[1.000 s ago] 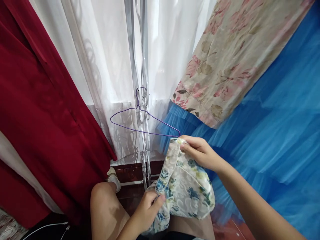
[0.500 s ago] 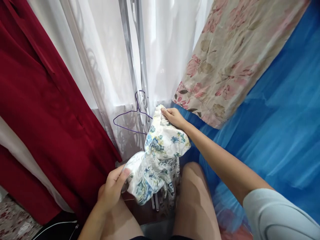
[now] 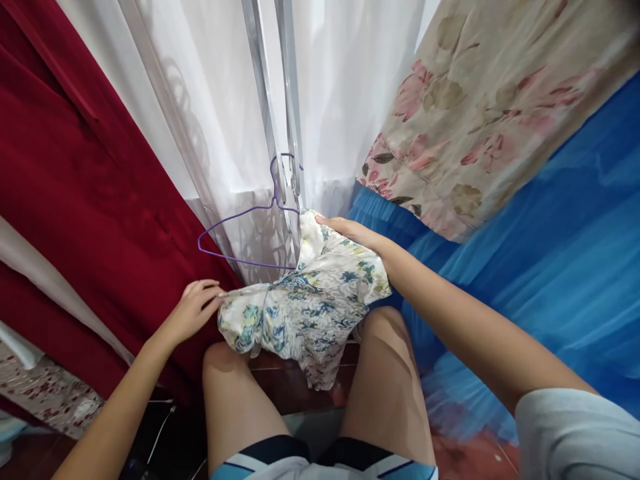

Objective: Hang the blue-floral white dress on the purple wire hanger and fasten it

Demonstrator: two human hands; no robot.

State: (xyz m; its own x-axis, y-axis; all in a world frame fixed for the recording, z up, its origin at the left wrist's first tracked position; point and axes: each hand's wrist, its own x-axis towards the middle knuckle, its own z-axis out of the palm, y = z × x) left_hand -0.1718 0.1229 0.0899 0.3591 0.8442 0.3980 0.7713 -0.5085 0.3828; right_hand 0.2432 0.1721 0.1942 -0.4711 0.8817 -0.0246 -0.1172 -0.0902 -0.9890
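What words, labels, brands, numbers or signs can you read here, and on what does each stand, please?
There are none to read: the floral garment shows only its flower print, and neither the purple hanger nor the pale sleeve bears readable lettering.

Head-worn view, facing forward and down

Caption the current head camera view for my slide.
Left hand and right hand hold a white garment with blue flowers partly in front of a purple hanger.
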